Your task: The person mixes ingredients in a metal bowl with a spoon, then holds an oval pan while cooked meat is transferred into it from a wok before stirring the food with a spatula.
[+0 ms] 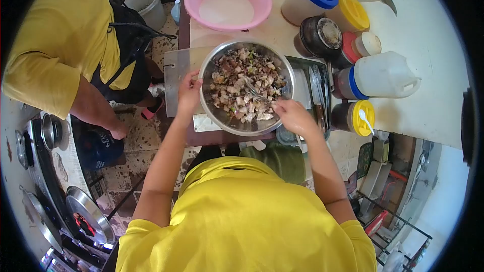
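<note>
A large stainless steel mixing bowl (pixel 207 110) stands near the table's front edge, partly over a translucent cutting board (pixel 176 80). Chopped meat (pixel 244 98) with dark bits and small green and purple pieces fills much of it. My left hand (pixel 188 93) is closed on the bowl's left rim, thumb at the top. Held in the closed fingers of my right hand (pixel 295 116) is a metal spoon (pixel 257 93), its handle slanting over the right rim. The spoon's head lies among the meat and is partly hidden.
A pink basin (pixel 229 2) stands behind the bowl. Lidded containers (pixel 310 0), a dark pot (pixel 320 35) and a plastic jug (pixel 385 74) line the right. Knives (pixel 318 103) lie on a tray close to my right hand. At left, a co-worker (pixel 60 45) stands near pans (pixel 91 216).
</note>
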